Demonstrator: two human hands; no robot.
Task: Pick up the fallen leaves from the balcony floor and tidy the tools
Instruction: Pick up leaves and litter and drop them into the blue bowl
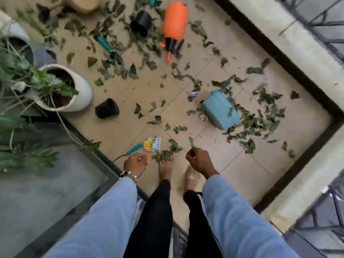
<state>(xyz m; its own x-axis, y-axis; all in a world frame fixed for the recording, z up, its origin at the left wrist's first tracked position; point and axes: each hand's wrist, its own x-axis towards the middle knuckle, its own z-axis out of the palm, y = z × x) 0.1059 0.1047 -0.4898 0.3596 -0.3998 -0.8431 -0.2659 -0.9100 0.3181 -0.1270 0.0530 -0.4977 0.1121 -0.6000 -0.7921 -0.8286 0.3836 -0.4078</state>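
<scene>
Head view: left hand (135, 164) curled, holding nothing. Right hand (198, 160) pinches leaf (191, 142). Leaves (260, 118) scattered over floor (119, 127) (densest beside blue pot (219, 110)); trowel (108, 48) beyond, sprayer (175, 25) near it.

A white planter (78, 94) with greenery, a blue pot (219, 110) on its side and a crumpled wrapper (152, 144) occupy the tiled floor (232, 170).
</scene>
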